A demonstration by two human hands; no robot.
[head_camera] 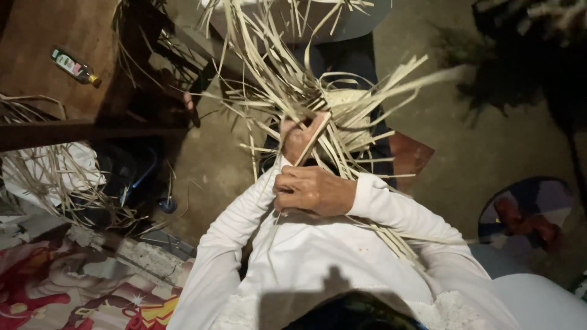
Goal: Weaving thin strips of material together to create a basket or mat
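My right hand (313,190) grips a bundle of strips (287,85) close to my chest; my left hand (298,137) pinches a flat stick (313,138) against the weave (345,110) just above it.

A small glass bottle (76,67) lay on the brown floor, a patterned red cloth (73,293) at lower left.

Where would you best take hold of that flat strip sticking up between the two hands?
Probably at its lower part, just above the right hand, coming from the near side. The flat strip slants up into the woven bundle of pale strips, where its top end is tangled among loose ends. Low down it stands clear, and its broad faces suit a pinch. The left hand already closes beside it.
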